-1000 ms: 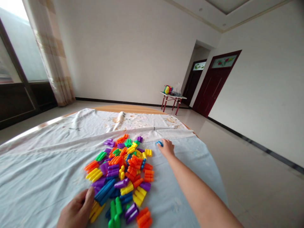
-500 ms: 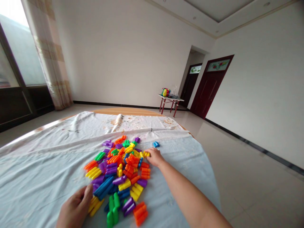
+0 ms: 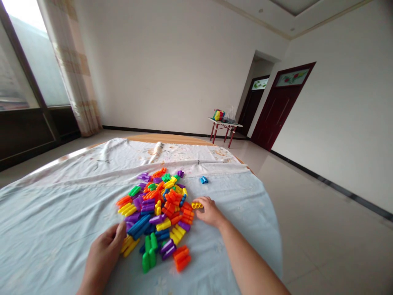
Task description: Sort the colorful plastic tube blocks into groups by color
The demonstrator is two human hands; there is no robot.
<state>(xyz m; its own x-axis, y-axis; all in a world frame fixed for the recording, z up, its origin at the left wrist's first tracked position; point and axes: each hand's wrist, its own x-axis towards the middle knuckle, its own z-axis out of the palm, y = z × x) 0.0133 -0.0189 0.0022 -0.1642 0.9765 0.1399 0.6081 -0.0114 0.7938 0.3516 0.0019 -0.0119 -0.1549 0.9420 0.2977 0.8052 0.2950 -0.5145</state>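
My right hand (image 3: 210, 211) is at the right side of a heap of plastic building blocks. Its fingers pinch a small yellow block (image 3: 197, 205) whose round holes face me. At the heap's near left, my left hand (image 3: 107, 246) is closed, thumb against fingers, at the end of a long blue block (image 3: 139, 227); the exact grip is hidden. Just below those fingertips lies a yellow block (image 3: 130, 246). Closest to me in the heap are a green block (image 3: 149, 254), a purple block (image 3: 168, 249) and an orange block (image 3: 182, 258).
A pale blue and white cloth (image 3: 76, 205) with folds covers the round table. One blue block (image 3: 204, 180) lies apart, beyond my right hand. Farther off, a small table (image 3: 227, 122) carries a colourful bag (image 3: 219, 115) and a clear plastic bag.
My right hand has drawn the yellow block away from the heap, toward me and rightward. The left hand keeps its place by the blue block. The camera view has shifted slightly.
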